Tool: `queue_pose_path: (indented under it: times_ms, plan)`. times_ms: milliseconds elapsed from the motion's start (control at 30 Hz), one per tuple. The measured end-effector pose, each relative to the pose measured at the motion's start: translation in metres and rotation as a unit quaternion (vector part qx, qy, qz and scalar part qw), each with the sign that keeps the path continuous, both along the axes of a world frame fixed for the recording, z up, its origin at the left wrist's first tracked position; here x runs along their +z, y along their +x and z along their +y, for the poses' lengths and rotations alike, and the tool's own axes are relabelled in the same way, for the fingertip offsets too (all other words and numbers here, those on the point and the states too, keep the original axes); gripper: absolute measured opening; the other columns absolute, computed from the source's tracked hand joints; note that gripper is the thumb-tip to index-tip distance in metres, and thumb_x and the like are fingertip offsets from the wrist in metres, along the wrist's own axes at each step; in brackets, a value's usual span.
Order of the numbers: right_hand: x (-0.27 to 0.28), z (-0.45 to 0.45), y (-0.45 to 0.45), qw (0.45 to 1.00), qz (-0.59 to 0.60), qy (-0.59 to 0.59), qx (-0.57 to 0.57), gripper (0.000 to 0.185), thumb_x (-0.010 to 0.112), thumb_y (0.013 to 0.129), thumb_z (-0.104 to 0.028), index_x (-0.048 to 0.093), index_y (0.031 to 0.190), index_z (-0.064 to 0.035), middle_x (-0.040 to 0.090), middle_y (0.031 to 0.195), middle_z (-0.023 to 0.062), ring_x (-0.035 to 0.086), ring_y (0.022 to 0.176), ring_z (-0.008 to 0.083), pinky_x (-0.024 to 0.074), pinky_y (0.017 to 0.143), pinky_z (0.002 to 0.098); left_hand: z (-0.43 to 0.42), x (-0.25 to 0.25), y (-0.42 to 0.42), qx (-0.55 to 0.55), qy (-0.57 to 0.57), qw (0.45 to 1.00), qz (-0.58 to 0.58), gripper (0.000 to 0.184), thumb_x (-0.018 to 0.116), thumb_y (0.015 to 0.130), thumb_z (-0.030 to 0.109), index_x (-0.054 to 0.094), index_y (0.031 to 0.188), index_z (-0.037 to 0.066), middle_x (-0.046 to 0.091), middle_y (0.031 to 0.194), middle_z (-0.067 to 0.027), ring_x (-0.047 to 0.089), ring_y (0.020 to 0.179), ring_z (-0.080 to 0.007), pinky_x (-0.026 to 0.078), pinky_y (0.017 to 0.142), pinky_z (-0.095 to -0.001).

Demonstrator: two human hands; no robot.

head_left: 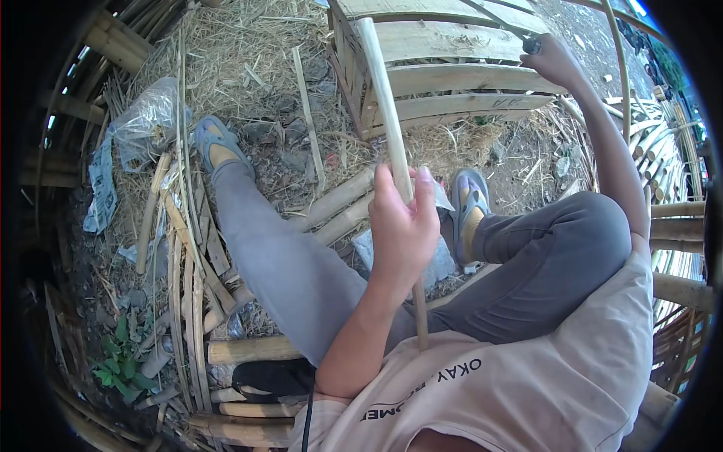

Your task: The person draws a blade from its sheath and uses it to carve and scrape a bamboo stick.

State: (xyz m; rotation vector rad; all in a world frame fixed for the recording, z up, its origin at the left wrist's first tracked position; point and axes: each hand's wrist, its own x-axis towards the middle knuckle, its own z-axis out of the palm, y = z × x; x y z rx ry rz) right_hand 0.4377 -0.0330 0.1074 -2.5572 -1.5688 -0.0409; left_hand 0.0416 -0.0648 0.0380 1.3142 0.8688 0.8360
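My left hand (pixel 407 233) is closed around a pale bamboo stick (pixel 390 113) that stands nearly upright in front of me. The stick's lower end touches or nearly touches my shirt at the belly, and its upper end reaches in front of a wooden slatted crate (pixel 459 77). Out at the upper right, my right hand (pixel 561 64) grips the dark handle of a long-bladed knife (pixel 506 21). Its blade points up and left over the crate top, and the tip is cut off by the frame edge.
Straw (pixel 241 45) and bamboo offcuts (pixel 343 207) litter the ground between my feet. Clear plastic bags (pixel 151 120) lie at the left beside long bamboo strips (pixel 186 301). A pile of cut bamboo (pixel 659 151) is at the right. A small green plant (pixel 124 361) grows lower left.
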Motion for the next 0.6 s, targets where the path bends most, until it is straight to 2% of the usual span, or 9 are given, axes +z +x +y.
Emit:
queue_pose_path:
  times_ms: [33,100,167,267,300,400,433,533,600]
  plan:
    - [-0.014,-0.002,-0.016,0.994,0.007,0.104,0.034,0.036,0.073,0.078,-0.03,0.07,0.094,0.001,0.064,0.067,0.011,0.062,0.061,0.0215,0.0482,0.061,0.0371,0.002,-0.002,-0.002,-0.005,-0.025,1.0,-0.007,0.023,0.052,0.104,0.022,0.049,0.102,-0.001,0.057,0.069,-0.0088,0.057,0.057,-0.0153,0.043,0.052,-0.0346]
    - [-0.005,-0.001,-0.055,0.995,0.088,0.047,0.006,0.034,0.074,0.08,-0.031,0.068,0.089,0.0003,0.059,0.063,0.0066,0.057,0.056,0.0168,0.0448,0.057,0.0343,0.004,-0.005,-0.003,-0.017,-0.077,0.997,-0.022,0.022,0.049,0.105,0.022,0.049,0.102,0.0,0.054,0.069,-0.0081,0.053,0.058,-0.0144,0.041,0.053,-0.0345]
    - [0.001,0.006,-0.069,0.988,0.146,-0.032,0.029,0.033,0.073,0.084,-0.032,0.062,0.079,-0.0019,0.052,0.06,0.0014,0.047,0.048,0.0103,0.0368,0.05,0.0305,0.002,-0.005,-0.001,-0.033,-0.042,0.999,-0.001,0.023,0.049,0.106,0.023,0.049,0.102,0.0,0.054,0.069,-0.0083,0.053,0.057,-0.0146,0.041,0.052,-0.0348]
    - [0.002,0.003,-0.109,0.991,0.11,0.011,0.074,0.033,0.073,0.084,-0.031,0.058,0.075,-0.0026,0.053,0.06,0.0021,0.047,0.051,0.0118,0.0367,0.052,0.0327,0.005,-0.007,0.002,-0.028,-0.014,0.999,0.009,0.026,0.052,0.104,0.025,0.05,0.103,-0.001,0.057,0.07,-0.01,0.056,0.056,-0.016,0.043,0.052,-0.0348]
    - [0.006,0.005,-0.113,0.979,0.124,-0.035,0.156,0.035,0.073,0.084,-0.03,0.059,0.074,-0.0005,0.054,0.06,0.0049,0.051,0.056,0.0164,0.0408,0.057,0.0372,0.005,-0.009,0.004,-0.018,-0.003,1.0,0.005,0.027,0.052,0.104,0.025,0.05,0.103,-0.001,0.058,0.07,-0.0104,0.057,0.056,-0.0165,0.043,0.052,-0.0348]
    - [0.007,0.003,-0.14,0.973,0.108,-0.082,0.189,0.036,0.074,0.083,-0.029,0.06,0.073,0.002,0.054,0.06,0.0082,0.053,0.06,0.0222,0.0425,0.062,0.0409,0.009,-0.009,0.005,-0.01,-0.006,1.0,0.007,0.028,0.055,0.102,0.026,0.052,0.101,-0.002,0.059,0.069,-0.0117,0.061,0.057,-0.0194,0.046,0.053,-0.0351]
    - [-0.002,-0.001,-0.145,0.97,0.095,-0.042,0.218,0.034,0.075,0.083,-0.027,0.063,0.075,0.004,0.059,0.063,0.0136,0.058,0.062,0.028,0.0457,0.064,0.0411,0.01,-0.01,0.004,-0.01,-0.002,1.0,0.007,0.028,0.055,0.102,0.026,0.052,0.1,-0.002,0.059,0.068,-0.0118,0.061,0.057,-0.0203,0.046,0.053,-0.0355]
    - [-0.005,0.002,-0.16,0.96,0.126,-0.13,0.213,0.035,0.078,0.083,-0.03,0.066,0.082,0.0031,0.06,0.067,0.0174,0.058,0.065,0.0314,0.046,0.067,0.0413,0.009,-0.006,0.003,-0.005,0.013,1.0,0.022,0.027,0.055,0.102,0.025,0.052,0.096,-0.001,0.059,0.067,-0.0129,0.063,0.056,-0.0232,0.047,0.053,-0.0374]
    - [-0.015,0.003,-0.151,0.97,0.073,-0.094,0.214,0.032,0.077,0.083,-0.026,0.066,0.084,0.0042,0.063,0.072,0.0208,0.061,0.069,0.0352,0.0468,0.068,0.0435,0.005,-0.003,0.003,0.002,0.027,0.999,0.029,0.027,0.056,0.102,0.024,0.051,0.093,-0.001,0.059,0.066,-0.0136,0.063,0.056,-0.0252,0.048,0.054,-0.0388]
